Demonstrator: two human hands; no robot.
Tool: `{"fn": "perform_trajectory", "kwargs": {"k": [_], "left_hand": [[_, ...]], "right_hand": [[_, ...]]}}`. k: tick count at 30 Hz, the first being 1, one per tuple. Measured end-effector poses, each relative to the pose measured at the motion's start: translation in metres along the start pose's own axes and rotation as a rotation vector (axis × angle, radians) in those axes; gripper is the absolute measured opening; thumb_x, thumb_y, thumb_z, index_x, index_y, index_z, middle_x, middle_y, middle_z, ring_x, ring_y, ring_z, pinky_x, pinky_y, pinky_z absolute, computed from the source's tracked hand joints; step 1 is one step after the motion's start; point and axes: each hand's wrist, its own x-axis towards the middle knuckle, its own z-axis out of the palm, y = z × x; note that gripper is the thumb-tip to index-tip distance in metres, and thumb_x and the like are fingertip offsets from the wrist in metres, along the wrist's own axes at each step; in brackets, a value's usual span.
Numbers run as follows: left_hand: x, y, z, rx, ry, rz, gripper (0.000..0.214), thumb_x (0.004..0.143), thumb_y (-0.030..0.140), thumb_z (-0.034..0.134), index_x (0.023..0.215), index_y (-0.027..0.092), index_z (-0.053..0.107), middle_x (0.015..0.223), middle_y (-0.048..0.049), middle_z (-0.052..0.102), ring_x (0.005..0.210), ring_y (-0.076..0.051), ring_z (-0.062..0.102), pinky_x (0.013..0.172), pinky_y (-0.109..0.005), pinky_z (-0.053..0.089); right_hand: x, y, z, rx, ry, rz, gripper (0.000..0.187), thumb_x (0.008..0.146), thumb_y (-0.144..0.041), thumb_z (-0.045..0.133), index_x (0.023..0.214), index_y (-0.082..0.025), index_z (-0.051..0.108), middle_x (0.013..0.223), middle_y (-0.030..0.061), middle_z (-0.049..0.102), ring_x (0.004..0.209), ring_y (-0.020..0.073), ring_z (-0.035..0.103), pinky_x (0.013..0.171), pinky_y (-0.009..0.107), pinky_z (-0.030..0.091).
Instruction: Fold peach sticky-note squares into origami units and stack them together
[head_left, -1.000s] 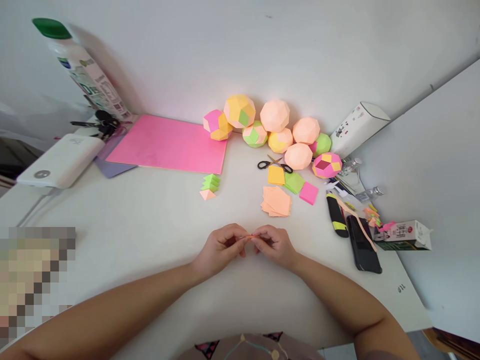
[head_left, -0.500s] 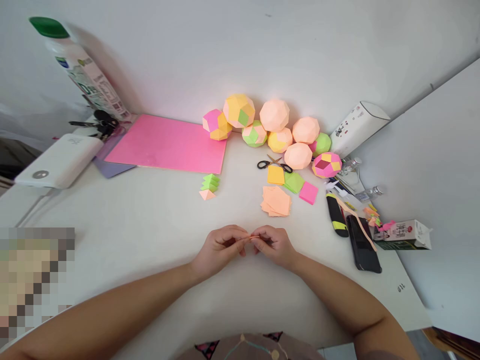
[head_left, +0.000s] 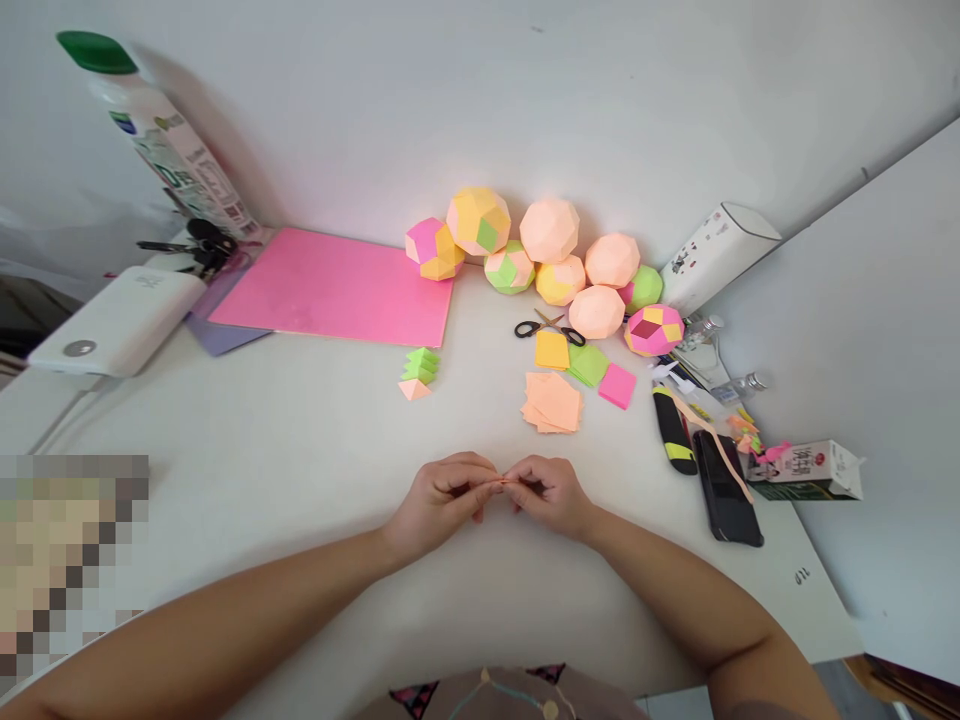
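My left hand (head_left: pixel 448 497) and my right hand (head_left: pixel 550 494) meet fingertip to fingertip over the desk, both closed in a pinch. Between them is a small piece of orange paper (head_left: pixel 501 482), mostly covered by the fingers. Beyond the hands lies a loose pile of peach paper squares (head_left: pixel 553 404). Yellow squares (head_left: pixel 552 351), green squares (head_left: pixel 588 366) and pink squares (head_left: pixel 617 386) lie around it. To the left, folded green paper pieces (head_left: pixel 421 364) stand in a row with a peach folded piece (head_left: pixel 414 389) in front.
Several faceted paper balls (head_left: pixel 550 230) line the wall, with scissors (head_left: pixel 550 325) before them. A pink board (head_left: pixel 337 290), white power bank (head_left: pixel 116 320) and tall bottle (head_left: pixel 172 150) sit left. At right are a cutter (head_left: pixel 674 430), phone (head_left: pixel 727 490) and milk carton (head_left: pixel 814 470).
The fingertips have shifted slightly and pressed closer together, and less of the orange paper shows between them. Everything else on the desk stays in place.
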Motion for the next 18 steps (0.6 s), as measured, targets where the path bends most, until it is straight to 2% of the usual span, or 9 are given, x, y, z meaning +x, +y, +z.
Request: {"fn": "perform_trajectory", "kwargs": {"k": [5, 9, 15, 18], "left_hand": [[-0.0008, -0.0012, -0.0013, 0.017, -0.003, 0.025, 0.019, 0.085, 0.027, 0.056, 0.083, 0.018, 0.073, 0.065, -0.0049, 0.062, 0.069, -0.015, 0.059, 0.057, -0.024, 0.05], [-0.0008, -0.0032, -0.0011, 0.012, 0.006, 0.046, 0.018, 0.085, 0.025, 0.056, 0.084, 0.018, 0.072, 0.068, -0.0048, 0.061, 0.067, -0.014, 0.057, 0.053, -0.022, 0.049], [-0.001, -0.0032, 0.0001, 0.007, -0.027, -0.012, 0.018, 0.086, 0.025, 0.053, 0.086, 0.016, 0.069, 0.08, -0.004, 0.057, 0.05, -0.006, 0.048, 0.045, -0.021, 0.043], [-0.0017, -0.0011, 0.0013, 0.03, -0.04, -0.058, 0.019, 0.086, 0.028, 0.051, 0.083, 0.015, 0.065, 0.078, -0.0022, 0.056, 0.046, -0.005, 0.044, 0.045, -0.021, 0.041]], "right_hand": [[0.0007, 0.0013, 0.0004, 0.052, -0.021, 0.051, 0.012, 0.085, -0.028, 0.055, 0.081, -0.017, 0.059, 0.062, 0.0003, 0.061, 0.051, 0.0108, 0.06, 0.048, 0.021, 0.048], [0.0011, 0.0017, 0.0009, 0.057, -0.024, 0.051, 0.013, 0.085, -0.029, 0.054, 0.083, -0.017, 0.059, 0.062, 0.0, 0.061, 0.051, 0.0104, 0.059, 0.048, 0.021, 0.048], [0.0003, 0.0001, 0.0007, -0.01, -0.009, -0.015, 0.013, 0.085, -0.027, 0.054, 0.077, -0.017, 0.056, 0.054, -0.0018, 0.058, 0.044, 0.0087, 0.053, 0.043, 0.019, 0.042], [-0.001, 0.0007, 0.001, -0.021, -0.007, -0.023, 0.013, 0.085, -0.026, 0.053, 0.076, -0.017, 0.054, 0.053, -0.0018, 0.057, 0.043, 0.0085, 0.051, 0.042, 0.019, 0.041]]}}
